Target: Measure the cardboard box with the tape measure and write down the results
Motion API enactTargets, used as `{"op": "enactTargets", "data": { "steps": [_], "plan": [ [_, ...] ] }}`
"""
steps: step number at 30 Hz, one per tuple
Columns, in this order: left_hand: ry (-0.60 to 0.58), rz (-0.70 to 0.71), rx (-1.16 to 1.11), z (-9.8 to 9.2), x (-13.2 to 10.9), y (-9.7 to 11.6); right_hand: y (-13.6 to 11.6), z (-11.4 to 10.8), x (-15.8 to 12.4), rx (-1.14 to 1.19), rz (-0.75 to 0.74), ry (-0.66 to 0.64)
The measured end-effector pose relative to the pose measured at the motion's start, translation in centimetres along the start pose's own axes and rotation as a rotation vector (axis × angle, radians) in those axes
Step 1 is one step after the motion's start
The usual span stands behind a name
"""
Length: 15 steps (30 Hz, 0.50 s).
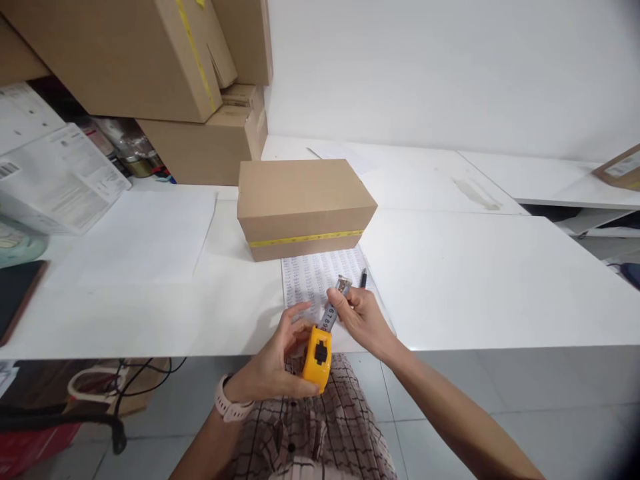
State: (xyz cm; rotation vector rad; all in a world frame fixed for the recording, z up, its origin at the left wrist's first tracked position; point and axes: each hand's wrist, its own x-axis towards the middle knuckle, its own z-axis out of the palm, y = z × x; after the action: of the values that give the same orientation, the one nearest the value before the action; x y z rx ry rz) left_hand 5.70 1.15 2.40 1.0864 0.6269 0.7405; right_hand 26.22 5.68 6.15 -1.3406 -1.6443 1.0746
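My left hand point(280, 360) is wrapped round a yellow tape measure point(318, 357) at the table's near edge. My right hand point(363, 317) pinches the tape blade point(334, 308), drawn out a short way from the case, and also holds a dark pen point(363, 277). Just beyond them a printed sheet point(313, 277) lies on the white table point(475, 280). A small cardboard box point(303, 203) with a yellow strip along its front sits on the far end of the sheet.
Large cardboard boxes point(150, 60) are stacked at the back left, above jars and printed papers point(55, 173). A blank sheet point(145, 233) lies left of the box. A dark tablet point(17, 293) sits at the left edge. Cables point(140, 377) hang below the table.
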Motion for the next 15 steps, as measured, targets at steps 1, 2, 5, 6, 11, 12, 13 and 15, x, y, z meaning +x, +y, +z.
{"op": "enactTargets", "data": {
  "steps": [1, 2, 5, 6, 11, 12, 13, 15],
  "plan": [
    [-0.009, -0.001, -0.006, -0.1, 0.0, 0.0, 0.1, 0.3, -0.2, -0.013, -0.017, -0.020],
    [-0.020, 0.004, -0.014, -0.2, 0.0, -0.1, 0.2, 0.6, -0.5, -0.023, -0.043, -0.040],
    [-0.045, 0.023, -0.039, -0.6, 0.1, -0.3, 0.4, 1.4, -1.1, -0.044, -0.133, -0.067],
    [-0.050, 0.027, -0.044, -0.7, 0.2, -0.3, 0.5, 1.4, -1.2, -0.049, -0.152, -0.064],
    [-0.040, 0.078, -0.084, -0.9, 0.2, -0.5, 1.7, -0.7, -0.9, -0.122, -0.078, 0.065],
    [-0.029, 0.081, -0.094, -0.9, 0.2, -0.5, 2.1, -1.5, -0.6, -0.154, -0.028, 0.134],
    [-0.018, 0.080, -0.103, -1.0, 0.2, -0.6, 2.6, -2.3, -0.3, -0.200, 0.026, 0.213],
    [0.001, 0.070, -0.115, -1.0, 0.2, -0.6, 3.5, -3.7, 0.3, -0.333, 0.125, 0.353]
  ]
}}
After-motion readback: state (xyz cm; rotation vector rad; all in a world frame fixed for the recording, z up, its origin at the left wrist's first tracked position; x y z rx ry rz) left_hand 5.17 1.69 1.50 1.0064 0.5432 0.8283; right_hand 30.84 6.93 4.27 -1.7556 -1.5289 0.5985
